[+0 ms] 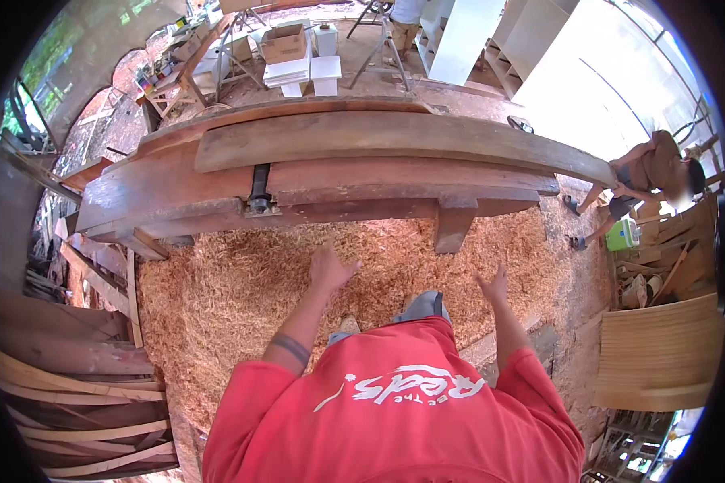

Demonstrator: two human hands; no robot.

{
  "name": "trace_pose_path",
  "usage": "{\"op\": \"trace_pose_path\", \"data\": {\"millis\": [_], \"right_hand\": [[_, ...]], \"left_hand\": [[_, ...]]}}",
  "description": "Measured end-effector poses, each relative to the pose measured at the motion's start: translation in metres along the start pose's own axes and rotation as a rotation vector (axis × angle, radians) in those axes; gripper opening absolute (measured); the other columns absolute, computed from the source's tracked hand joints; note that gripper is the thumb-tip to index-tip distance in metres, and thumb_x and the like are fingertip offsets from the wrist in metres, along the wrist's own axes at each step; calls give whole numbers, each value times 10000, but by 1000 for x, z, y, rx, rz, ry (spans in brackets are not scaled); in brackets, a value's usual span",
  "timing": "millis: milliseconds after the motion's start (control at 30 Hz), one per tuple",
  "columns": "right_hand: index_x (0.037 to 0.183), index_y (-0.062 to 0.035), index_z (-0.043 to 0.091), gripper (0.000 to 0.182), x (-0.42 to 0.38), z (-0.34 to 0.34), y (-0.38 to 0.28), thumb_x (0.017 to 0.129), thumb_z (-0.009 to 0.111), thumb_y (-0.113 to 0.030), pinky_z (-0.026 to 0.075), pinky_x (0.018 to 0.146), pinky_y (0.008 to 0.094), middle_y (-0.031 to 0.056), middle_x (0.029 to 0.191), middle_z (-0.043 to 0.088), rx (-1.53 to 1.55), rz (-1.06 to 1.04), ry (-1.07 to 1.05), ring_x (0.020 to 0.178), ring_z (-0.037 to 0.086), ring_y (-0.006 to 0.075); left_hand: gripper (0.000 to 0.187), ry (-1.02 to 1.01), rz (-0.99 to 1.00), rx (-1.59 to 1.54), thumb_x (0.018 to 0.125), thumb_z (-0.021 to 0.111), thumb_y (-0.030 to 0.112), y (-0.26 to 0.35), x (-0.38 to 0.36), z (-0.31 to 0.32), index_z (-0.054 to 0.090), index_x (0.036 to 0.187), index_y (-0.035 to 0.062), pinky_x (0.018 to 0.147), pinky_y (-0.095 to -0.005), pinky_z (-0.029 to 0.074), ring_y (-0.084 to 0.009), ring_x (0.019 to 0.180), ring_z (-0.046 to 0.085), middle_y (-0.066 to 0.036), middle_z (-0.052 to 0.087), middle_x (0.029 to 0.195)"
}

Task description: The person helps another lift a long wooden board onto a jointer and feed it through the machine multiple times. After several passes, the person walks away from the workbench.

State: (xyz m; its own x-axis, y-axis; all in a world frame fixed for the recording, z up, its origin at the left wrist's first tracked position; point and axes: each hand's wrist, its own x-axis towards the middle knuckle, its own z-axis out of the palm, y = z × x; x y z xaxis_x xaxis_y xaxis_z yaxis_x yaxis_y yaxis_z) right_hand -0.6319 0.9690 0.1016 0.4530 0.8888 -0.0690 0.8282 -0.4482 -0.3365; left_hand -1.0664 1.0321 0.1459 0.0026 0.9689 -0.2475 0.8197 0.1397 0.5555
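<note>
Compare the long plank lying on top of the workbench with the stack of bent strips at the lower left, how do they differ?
The long plank is one thick, wide board; the bent strips are many thin, narrow pieces. The plank rests up on the workbench, while the strips lie piled low beside the sawdust. The plank is greyish brown; the strips are paler. Both are wood, and both look bowed, though the lens may add to that. Neither open hand, left or right, touches them.

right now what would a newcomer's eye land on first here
The long, heavy wooden beams stacked on the bench across the middle stand out first, above a thick bed of orange sawdust. In front of them both hands, left and right, are open and empty. At the far right another person bends low.
</note>
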Motion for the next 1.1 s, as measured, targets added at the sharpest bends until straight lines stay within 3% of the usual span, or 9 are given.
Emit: {"op": "trace_pose_path", "data": {"millis": [67, 133, 233, 367, 767, 867, 967, 1000, 1100], "right_hand": [[1279, 15, 150, 952, 36, -45, -50, 615, 673, -423, 190, 991, 404, 240, 1310, 168, 47, -230, 248, 1219, 175, 356], [1289, 4, 109, 1004, 67, -80, -104, 594, 679, -444, 192, 988, 411, 226, 1327, 129, 12, -210, 377, 1227, 167, 340], [1299, -13, 54, 1063, 112, -67, -155, 568, 693, -448, 180, 987, 435, 190, 1344, 112, 9, -258, 287, 1249, 110, 318], [1309, -35, 31, 1096, 97, -67, -257, 544, 707, -431, 126, 1002, 443, 163, 1366, 51, 74, -557, 160, 1266, 45, 302], [1310, -27, 18, 1115, 34, -27, -385, 547, 671, -513, 94, 1007, 464, 164, 1370, 4, -25, -1032, -59, 1271, -1, 298], [1311, -28, 5, 1115, 31, -27, -368, 559, 645, -546, 92, 1001, 475, 194, 1363, -6, -54, -977, 24, 1267, -18, 316], [1314, -34, -4, 1129, 75, -44, -295, 546, 656, -535, 72, 1002, 473, 189, 1366, -15, -39, -720, 191, 1264, -22, 333], [1302, 14, 40, 1096, 93, -56, -256, 571, 586, -593, 87, 997, 489, 172, 1371, 33, -194, -618, 279, 1266, -2, 333], [1301, 13, 50, 1102, 102, -119, -142, 545, 687, -474, 80, 1004, 471, 188, 1365, 35, -174, -315, 267, 1269, -2, 315]], "left_hand": [[925, 83, 80, 104, 625, 633, 489, 68, 26, -33, 170, 1292, 47, 978, -504, 154, -347, 1232, 164, -263, 173, 1303], [987, 130, 286, 260, 593, 669, 469, 131, 38, -51, 110, 1313, 90, 976, -527, 116, -307, 1261, 74, -217, 75, 1345], [1055, 187, 522, 261, 552, 701, 465, 184, 52, -55, 73, 1321, 107, 988, -507, 98, -290, 1270, 16, -168, 38, 1366], [1091, 186, 269, 340, 520, 720, 459, 168, 73, -74, 63, 1325, 124, 993, -510, 87, -294, 1271, 13, -143, 25, 1375], [1076, 372, -223, 381, 520, 739, 428, 47, 51, -178, 106, 1309, 61, 990, -518, 81, -290, 1266, 75, -164, 93, 1363], [1069, 303, -189, 443, 522, 733, 443, 65, 72, -150, 120, 1300, 43, 986, -526, 95, -286, 1264, 87, -169, 115, 1355], [1088, 200, 305, 458, 526, 731, 420, 136, 104, -80, 75, 1309, 44, 979, -528, 125, -307, 1262, 72, -171, 84, 1361], [1090, 206, 382, 493, 522, 729, 425, 190, 80, -77, 77, 1308, 45, 978, -530, 124, -304, 1261, 83, -170, 92, 1360], [1098, 210, 580, 396, 515, 723, 450, 242, 79, -33, 73, 1309, 59, 977, -533, 112, -285, 1263, 88, -152, 99, 1362]]}}
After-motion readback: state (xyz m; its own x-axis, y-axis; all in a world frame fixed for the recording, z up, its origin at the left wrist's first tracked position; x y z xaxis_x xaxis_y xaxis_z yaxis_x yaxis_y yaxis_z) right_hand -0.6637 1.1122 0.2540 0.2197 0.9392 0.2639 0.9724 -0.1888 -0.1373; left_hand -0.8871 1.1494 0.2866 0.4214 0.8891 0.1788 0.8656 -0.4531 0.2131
